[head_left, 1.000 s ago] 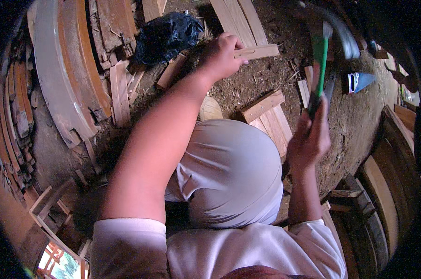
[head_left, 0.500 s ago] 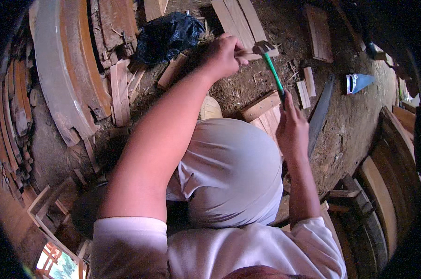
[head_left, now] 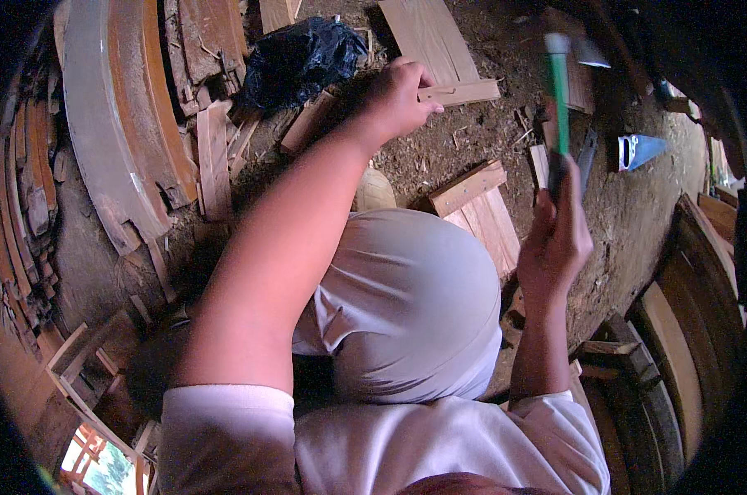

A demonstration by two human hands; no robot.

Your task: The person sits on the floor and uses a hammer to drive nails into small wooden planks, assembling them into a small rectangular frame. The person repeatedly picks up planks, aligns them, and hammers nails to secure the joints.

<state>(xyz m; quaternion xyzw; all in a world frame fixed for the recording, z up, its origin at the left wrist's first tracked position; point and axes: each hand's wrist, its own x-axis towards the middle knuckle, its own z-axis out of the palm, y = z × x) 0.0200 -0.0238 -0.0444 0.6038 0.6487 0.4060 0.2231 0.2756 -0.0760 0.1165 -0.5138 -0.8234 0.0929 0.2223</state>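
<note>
My left hand (head_left: 400,103) grips the left end of a short wooden strip (head_left: 472,91) between thumb and fingers. The strip lies across the near end of some pale boards (head_left: 431,41) on the ground. A small dark mark, perhaps a nail, shows on the strip close to my fingers. My right hand (head_left: 559,243) is wrapped round the dark grip of a claw hammer (head_left: 562,111) with a green shaft. Raised to the right of the strip, the hammer is slightly blurred, its metal head away from the wood.
Right of my knee lies a panel with a nailed crosspiece (head_left: 468,188). A handsaw (head_left: 588,161) is partly behind the hammer, with a blue pointed object (head_left: 640,153) farther right. A black plastic bag (head_left: 303,62) and stacked planks (head_left: 113,124) lie left; curved timbers (head_left: 675,346) stand right.
The hammer has swung up and to the right, off the wooden strip, along with my right hand. My left hand stays at the strip's end.
</note>
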